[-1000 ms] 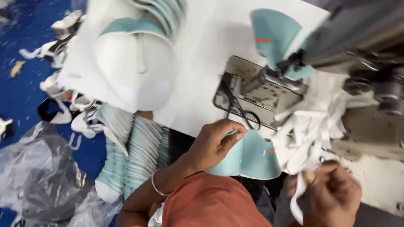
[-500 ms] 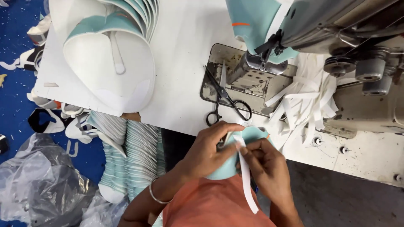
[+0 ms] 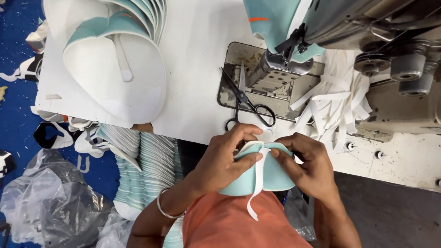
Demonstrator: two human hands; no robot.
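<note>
My left hand [image 3: 227, 158] and my right hand [image 3: 305, 163] both hold a curved teal fabric piece [image 3: 273, 177] at the table's near edge. A white strip [image 3: 258, 181] lies across that piece, pinched at its top between my left thumb and my right fingers, and its loose end hangs below. Black-handled scissors [image 3: 245, 103] lie on the white table just beyond my hands. Behind them stands the sewing machine [image 3: 321, 27] with its metal plate [image 3: 275, 89].
A pile of loose white strips [image 3: 335, 98] lies right of the metal plate. A stack of teal and white curved pieces [image 3: 115, 64] sits at the table's far left. More stacked pieces [image 3: 147, 160] and a plastic bag [image 3: 50, 202] lie on the blue floor to the left.
My right hand has come in from the lower right with a white strip and met my left hand. Both hands now press the strip onto the teal piece.
</note>
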